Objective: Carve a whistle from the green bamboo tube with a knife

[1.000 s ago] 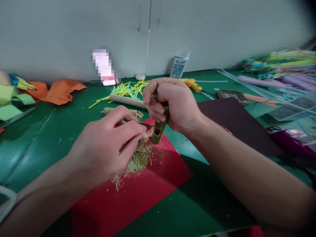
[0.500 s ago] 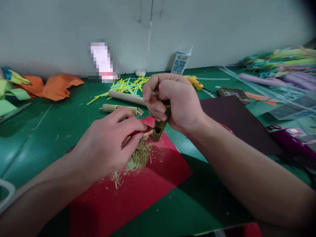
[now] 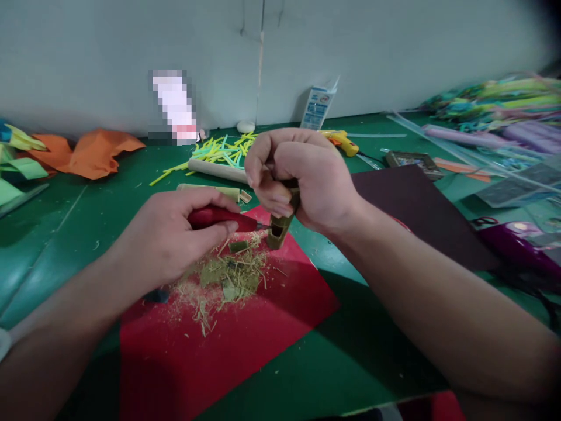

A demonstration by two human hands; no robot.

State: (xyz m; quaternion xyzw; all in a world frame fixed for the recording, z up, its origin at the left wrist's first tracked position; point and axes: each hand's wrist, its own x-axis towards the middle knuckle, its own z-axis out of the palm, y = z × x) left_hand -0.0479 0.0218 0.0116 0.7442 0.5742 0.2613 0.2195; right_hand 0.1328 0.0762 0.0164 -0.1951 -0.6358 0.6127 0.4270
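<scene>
My right hand (image 3: 302, 175) is wrapped round a bamboo tube (image 3: 277, 233), holding it tilted, with an opening cut in the side near its lower end. In my left hand (image 3: 170, 234) is a red-handled carving knife (image 3: 223, 220). Its thin metal tip touches or nearly touches the edge of the tube's opening. Below both hands, bamboo shavings (image 3: 232, 275) lie heaped on a red sheet (image 3: 272, 327). Another cut bamboo piece (image 3: 219, 192) rests behind my left hand, partly hidden by it.
Yellow and green strips (image 3: 223, 152) and a pale rod (image 3: 217, 171) lie behind my hands. A yellow glue gun (image 3: 346, 145), a dark sheet (image 3: 421, 216) and a purple tool (image 3: 521, 245) are on the right. Orange paper (image 3: 96, 155) sits at left, a drink carton (image 3: 318, 107) against the wall.
My left hand has shifted left and its grip has opened out along the knife, so more of the red handle shows. The tube stays in my right hand; the whole view slid slightly.
</scene>
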